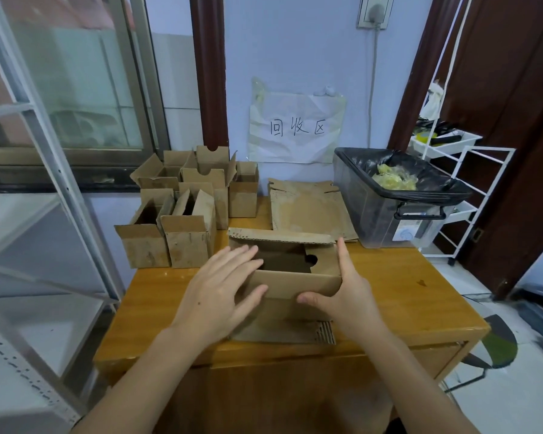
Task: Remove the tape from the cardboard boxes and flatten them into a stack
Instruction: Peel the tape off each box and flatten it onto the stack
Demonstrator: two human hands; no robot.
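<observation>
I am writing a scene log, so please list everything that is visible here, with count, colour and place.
open box: one, brown, table centre, between both hands
upright boxes: about eight, brown, table back left
flattened cardboard: a stack, count unclear, brown, table back centre
bin: one, clear with black liner, yellowish tape scraps inside, table back right
table: one, orange wood
paper sign: one, white, on wall
white rack: one, right of table
socket: one, white, wall top
left hand: open, on box's left side
right hand: open, against box's right side
</observation>
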